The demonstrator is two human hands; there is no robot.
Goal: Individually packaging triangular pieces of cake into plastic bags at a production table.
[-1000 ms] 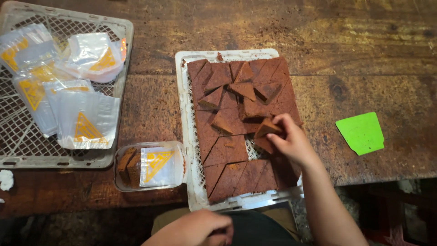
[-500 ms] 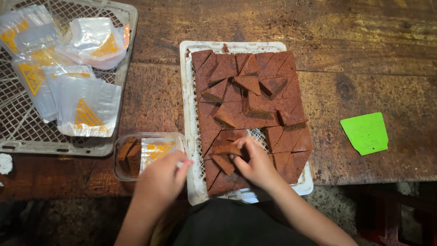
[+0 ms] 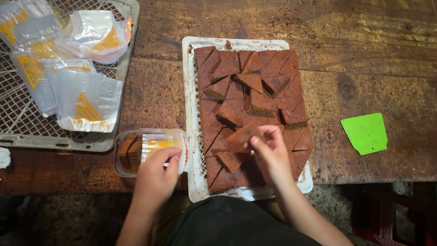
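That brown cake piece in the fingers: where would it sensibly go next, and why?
Probably left, into the clear tub. The right hand holds the cake piece lifted off the white tray, while the left hand steadies the tub, which already holds similar pieces.

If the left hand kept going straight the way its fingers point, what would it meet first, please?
The left hand already touches the clear plastic container; further on, probably bare wooden table, though height is unclear.

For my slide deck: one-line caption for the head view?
Right hand lifts a brown cake triangle from the white tray; left hand steadies a clear tub.
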